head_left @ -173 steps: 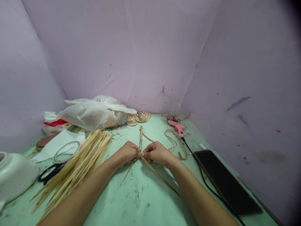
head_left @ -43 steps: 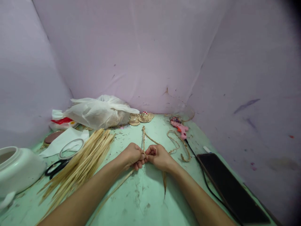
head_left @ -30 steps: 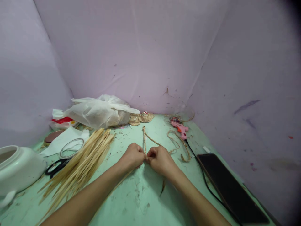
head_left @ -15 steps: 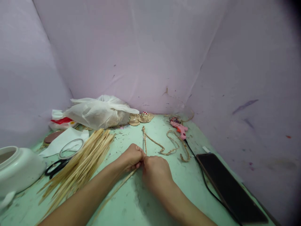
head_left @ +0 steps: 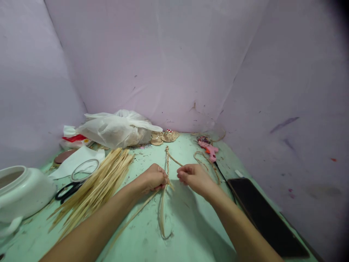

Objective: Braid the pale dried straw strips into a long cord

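Observation:
My left hand is closed in a pinch on a thin braided straw cord that runs away from me on the table. Loose straw strands hang from below its fingers, one bending back near the table's middle. Another long strand passes under the left wrist toward the near edge. A short pale end sticks out right of the fingertips. Just to the right, my right hand hovers apart from the cord, its fingers loosely bent and nothing visible in them. It hides part of the cord's far loop.
Left lie a bundle of flat straw strips, black scissors, a wire ring and a white pot. Behind are a plastic bag and woven pieces. Right: a pink glue gun, its cable, a dark phone-like slab.
My right hand has let go beside the left hand and moved right and slightly up. Strands now hang visibly below my left hand, which stays on the cord.

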The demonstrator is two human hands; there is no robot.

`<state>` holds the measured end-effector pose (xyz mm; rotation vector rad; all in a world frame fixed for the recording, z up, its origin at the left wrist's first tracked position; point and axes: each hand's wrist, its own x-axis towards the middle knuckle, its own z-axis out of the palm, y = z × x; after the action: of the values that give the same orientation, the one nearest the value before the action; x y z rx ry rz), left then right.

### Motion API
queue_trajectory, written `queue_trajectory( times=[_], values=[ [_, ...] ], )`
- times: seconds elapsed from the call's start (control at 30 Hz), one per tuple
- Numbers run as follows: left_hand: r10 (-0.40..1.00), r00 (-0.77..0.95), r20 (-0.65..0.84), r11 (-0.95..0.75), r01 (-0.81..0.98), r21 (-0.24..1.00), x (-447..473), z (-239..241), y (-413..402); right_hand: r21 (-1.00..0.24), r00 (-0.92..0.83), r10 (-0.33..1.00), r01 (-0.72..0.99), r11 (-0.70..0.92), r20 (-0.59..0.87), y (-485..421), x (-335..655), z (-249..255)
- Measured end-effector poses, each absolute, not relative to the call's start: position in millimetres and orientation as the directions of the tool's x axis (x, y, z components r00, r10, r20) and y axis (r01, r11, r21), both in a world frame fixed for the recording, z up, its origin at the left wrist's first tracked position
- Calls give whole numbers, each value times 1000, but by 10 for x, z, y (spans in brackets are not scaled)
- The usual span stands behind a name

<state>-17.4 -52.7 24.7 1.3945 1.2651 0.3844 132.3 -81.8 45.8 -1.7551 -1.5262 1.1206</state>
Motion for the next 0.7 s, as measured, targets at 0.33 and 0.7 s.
queue_trajectory(
  times=[0.33, 0.7],
  values=[
    [824, 425, -374, 192, 411, 891, -154, 245, -540, -885, -188, 874, 232, -404, -449, -785, 1070, 170],
    [892, 336, -303, 110, 489, 865, -102, 62, -561, -856, -64, 864, 188, -481, -500, -748, 1140, 110]
  ],
)
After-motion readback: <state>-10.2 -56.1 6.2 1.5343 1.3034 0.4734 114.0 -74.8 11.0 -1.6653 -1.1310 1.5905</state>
